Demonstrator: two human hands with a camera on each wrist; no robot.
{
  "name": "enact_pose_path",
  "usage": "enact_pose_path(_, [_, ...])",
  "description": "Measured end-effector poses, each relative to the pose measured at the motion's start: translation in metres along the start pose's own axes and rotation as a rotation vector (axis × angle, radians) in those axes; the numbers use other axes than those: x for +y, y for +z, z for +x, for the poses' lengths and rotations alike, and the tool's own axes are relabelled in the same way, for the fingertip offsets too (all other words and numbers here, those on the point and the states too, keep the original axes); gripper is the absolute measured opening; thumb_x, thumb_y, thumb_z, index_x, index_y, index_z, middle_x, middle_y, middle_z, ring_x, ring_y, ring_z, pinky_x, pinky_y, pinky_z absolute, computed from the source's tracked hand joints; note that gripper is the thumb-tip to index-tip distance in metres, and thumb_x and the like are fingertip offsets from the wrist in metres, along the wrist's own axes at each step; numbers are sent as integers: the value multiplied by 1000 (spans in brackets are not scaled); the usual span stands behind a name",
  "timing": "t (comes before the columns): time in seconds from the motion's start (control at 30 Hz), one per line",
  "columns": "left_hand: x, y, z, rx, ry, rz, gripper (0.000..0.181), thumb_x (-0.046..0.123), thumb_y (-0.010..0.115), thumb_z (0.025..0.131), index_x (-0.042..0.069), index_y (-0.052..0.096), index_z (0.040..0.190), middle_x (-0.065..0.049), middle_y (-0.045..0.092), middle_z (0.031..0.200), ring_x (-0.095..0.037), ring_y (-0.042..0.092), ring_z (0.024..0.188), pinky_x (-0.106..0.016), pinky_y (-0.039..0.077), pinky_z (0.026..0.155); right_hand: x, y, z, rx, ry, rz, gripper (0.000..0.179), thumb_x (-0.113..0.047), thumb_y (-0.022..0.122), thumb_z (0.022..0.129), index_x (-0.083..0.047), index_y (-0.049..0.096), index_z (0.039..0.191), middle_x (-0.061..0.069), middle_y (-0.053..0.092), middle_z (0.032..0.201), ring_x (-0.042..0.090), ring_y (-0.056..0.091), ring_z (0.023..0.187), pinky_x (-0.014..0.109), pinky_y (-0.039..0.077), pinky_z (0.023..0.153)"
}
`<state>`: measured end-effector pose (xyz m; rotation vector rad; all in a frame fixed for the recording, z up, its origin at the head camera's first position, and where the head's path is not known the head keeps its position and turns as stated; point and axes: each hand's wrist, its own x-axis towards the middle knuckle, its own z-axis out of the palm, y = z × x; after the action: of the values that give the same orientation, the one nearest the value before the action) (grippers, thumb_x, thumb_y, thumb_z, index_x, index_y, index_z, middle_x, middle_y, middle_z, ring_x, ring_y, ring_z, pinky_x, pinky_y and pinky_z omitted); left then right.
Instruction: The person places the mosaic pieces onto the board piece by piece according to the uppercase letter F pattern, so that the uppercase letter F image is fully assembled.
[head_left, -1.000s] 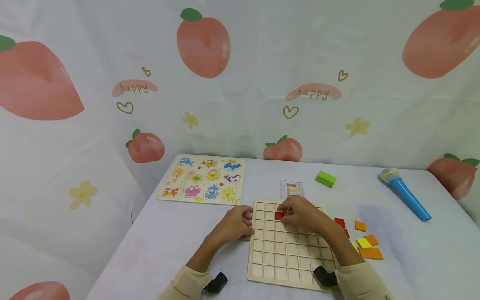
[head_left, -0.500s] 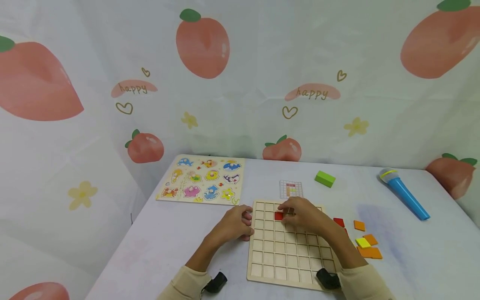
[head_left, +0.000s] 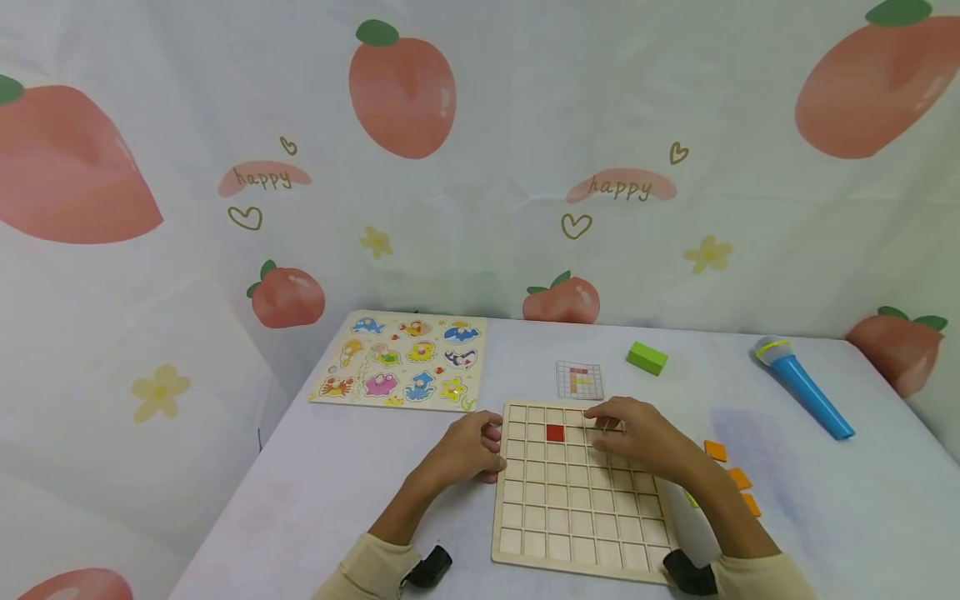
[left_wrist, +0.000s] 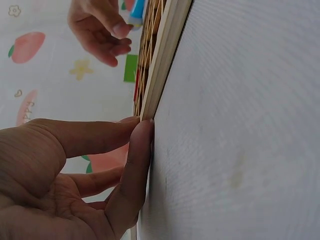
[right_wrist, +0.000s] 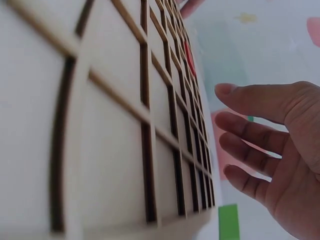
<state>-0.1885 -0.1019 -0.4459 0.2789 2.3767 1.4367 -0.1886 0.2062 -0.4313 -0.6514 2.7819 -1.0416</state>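
A wooden grid board (head_left: pixel 555 500) lies on the table with one red square tile (head_left: pixel 555 433) in a cell near its far left. My left hand (head_left: pixel 468 447) pinches the board's left edge between thumb and finger, which the left wrist view shows up close at the fingertips (left_wrist: pixel 142 131). Over the far right part of the board hovers my right hand (head_left: pixel 637 437), fingers apart and holding nothing. In the right wrist view, that hand (right_wrist: pixel 270 145) is clear of the grid.
Orange tiles (head_left: pixel 738 478) lie right of the board, partly behind my forearm. Beyond the board are a small printed grid card (head_left: pixel 580 381) and a green block (head_left: pixel 647 358). A sea-animal puzzle (head_left: pixel 401 360) sits back left; a blue toy microphone (head_left: pixel 810 392) lies far right.
My right hand has let go of the red tile and moved right, away from it. The tile stays in its cell. My left hand keeps its place on the board's edge.
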Motion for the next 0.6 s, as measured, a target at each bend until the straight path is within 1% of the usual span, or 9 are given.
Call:
enact_pose_path(0.17, [0, -1, 0, 0, 1, 2, 66, -6, 81, 82, -8, 56, 143, -12, 60, 113, -21, 63, 93, -30, 67, 64, 8, -8, -13, 40, 14, -19, 34, -15, 77, 95, -5, 73, 128, -3, 70, 103, 17, 63, 97, 33, 57, 81])
enact_pose_path(0.27, [0, -1, 1, 1, 5, 8, 65, -6, 81, 83, -8, 55, 143, -12, 60, 112, -21, 63, 94, -29, 67, 64, 12, -15, -20, 62, 38, -21, 35, -16, 77, 96, -5, 73, 129, -2, 70, 105, 18, 62, 98, 31, 55, 79])
enact_pose_path(0.33, [-1, -1, 1, 0, 7, 9, 65, -5, 81, 83, -8, 55, 143, -12, 60, 112, -21, 63, 94, -29, 67, 64, 14, -19, -25, 59, 81, 8, 38, -17, 77, 96, -5, 72, 131, 1, 70, 108, 20, 61, 94, 30, 56, 70])
enact_pose_path(0.43, [-1, -1, 1, 0, 7, 12, 65, -5, 81, 83, -8, 55, 143, -11, 60, 112, -21, 63, 93, -29, 67, 64, 18, -24, -30, 49, 135, 25, 42, -21, 78, 96, -5, 70, 133, 2, 69, 110, 21, 59, 95, 27, 56, 67])
enact_pose_path(0.5, [-1, 0, 1, 0, 3, 5, 65, -5, 81, 83, -8, 56, 143, -12, 60, 112, -21, 63, 93, -29, 67, 64, 21, -27, -33, 46, 160, 29, 44, -23, 79, 95, -5, 70, 134, 3, 69, 112, 22, 59, 96, 27, 57, 67])
enact_pose_path(0.57, [-1, 0, 1, -2, -4, -2, 65, -5, 81, 83, -8, 56, 143, -12, 60, 112, -21, 63, 92, -30, 67, 64, 25, -30, -36, 55, 168, -1, 45, -24, 80, 95, -5, 70, 134, 2, 70, 112, 22, 59, 102, 25, 56, 73])
enact_pose_path(0.6, [-1, 0, 1, -4, -5, -8, 65, -6, 81, 83, -8, 56, 143, -12, 60, 112, -21, 63, 92, -30, 67, 64, 27, -33, -37, 59, 172, -12, 45, -24, 80, 94, -5, 70, 134, 3, 70, 113, 22, 60, 103, 25, 56, 74])
